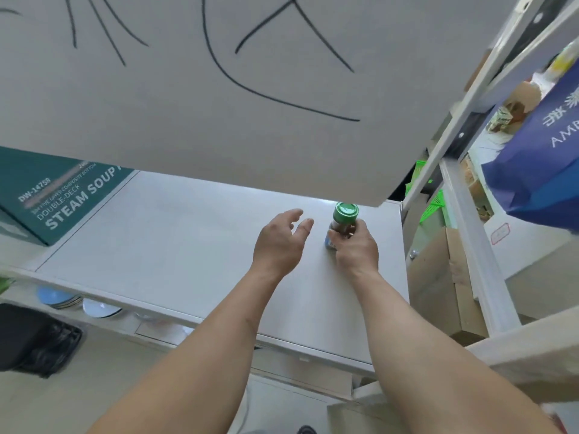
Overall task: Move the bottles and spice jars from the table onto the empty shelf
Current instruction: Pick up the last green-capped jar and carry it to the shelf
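Note:
A spice jar (pixel 344 218) with a green lid and dark contents stands upright at the right rear of the white shelf (pixel 175 245). My right hand (pixel 357 247) is wrapped around its lower body, fingers closed on it. My left hand (pixel 280 242) hovers just to the left of the jar, fingers apart and holding nothing. Both forearms reach in from the bottom of the view. No other bottles or jars are visible.
A teal steam soup pot box (pixel 59 195) sits at the shelf's left end. A white board (pixel 219 89) with black marks hangs overhead. Plates (pixel 78 303) lie on the lower shelf. A blue bag (pixel 539 145), cardboard boxes (pixel 438 286) and shelf posts stand at right.

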